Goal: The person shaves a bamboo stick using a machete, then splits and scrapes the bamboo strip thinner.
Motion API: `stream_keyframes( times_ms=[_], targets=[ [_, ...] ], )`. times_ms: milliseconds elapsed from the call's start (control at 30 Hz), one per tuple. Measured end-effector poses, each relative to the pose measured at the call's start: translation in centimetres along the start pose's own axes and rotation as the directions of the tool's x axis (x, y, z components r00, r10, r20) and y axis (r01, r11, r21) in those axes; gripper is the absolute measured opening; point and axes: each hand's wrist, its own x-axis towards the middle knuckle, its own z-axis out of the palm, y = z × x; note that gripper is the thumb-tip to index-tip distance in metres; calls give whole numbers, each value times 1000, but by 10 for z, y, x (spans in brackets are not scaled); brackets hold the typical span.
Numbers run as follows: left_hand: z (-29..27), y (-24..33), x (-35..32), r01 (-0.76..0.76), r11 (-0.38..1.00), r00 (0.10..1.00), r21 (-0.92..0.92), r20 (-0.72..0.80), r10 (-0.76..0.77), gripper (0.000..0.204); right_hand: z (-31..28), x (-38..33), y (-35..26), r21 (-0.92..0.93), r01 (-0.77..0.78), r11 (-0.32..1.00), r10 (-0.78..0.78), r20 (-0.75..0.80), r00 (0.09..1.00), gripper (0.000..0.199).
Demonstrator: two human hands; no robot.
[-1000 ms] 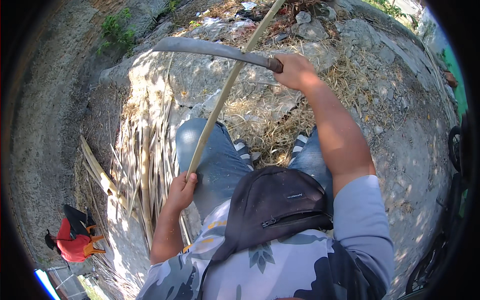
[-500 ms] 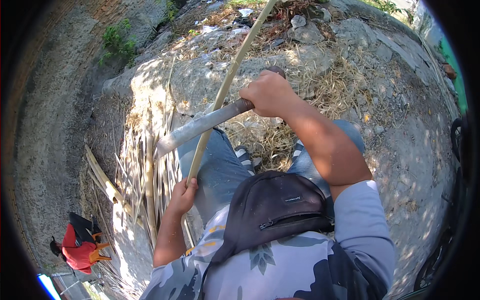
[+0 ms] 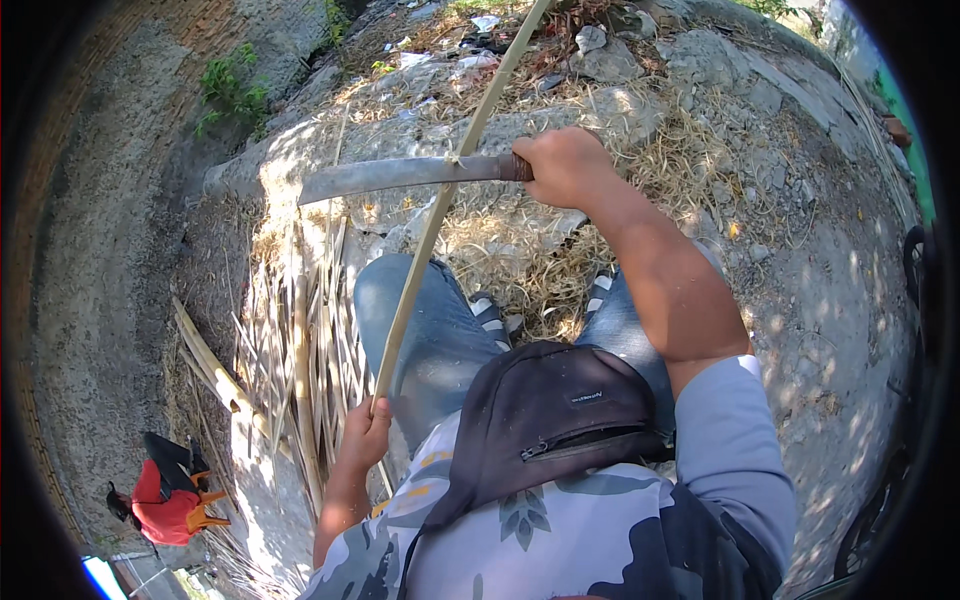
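Note:
My right hand (image 3: 566,165) grips the handle of a long grey machete (image 3: 400,177), whose blade points left and lies across a long pale bamboo strip (image 3: 450,185). My left hand (image 3: 364,432) holds the lower end of that strip beside my left knee. The strip runs up and to the right, out past the top of the view. I sit with both knees in blue jeans, and a dark waist bag (image 3: 545,415) lies on my front.
A heap of split bamboo strips (image 3: 295,350) lies at my left on the concrete. Dry shavings (image 3: 530,270) cover the ground before my feet. A person in a red top (image 3: 160,495) crouches at lower left. Stones and litter (image 3: 600,50) lie beyond.
My right hand swung the machete down along the strip, then lifted it again; the blade now lies level across the strip. My left hand has kept its hold.

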Motion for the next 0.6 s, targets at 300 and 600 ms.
stream_keyframes(
  times_ms=[300, 600],
  targets=[
    [25, -17, 4, -29, 999, 999, 15, -41, 30, 38, 13, 6, 0, 286, 18, 958, -52, 113, 992, 22],
    [31, -30, 1, -94, 996, 991, 7, -96, 94, 36, 20, -3, -40, -54, 410, 911, -410, 7, 912, 19]
  ],
)
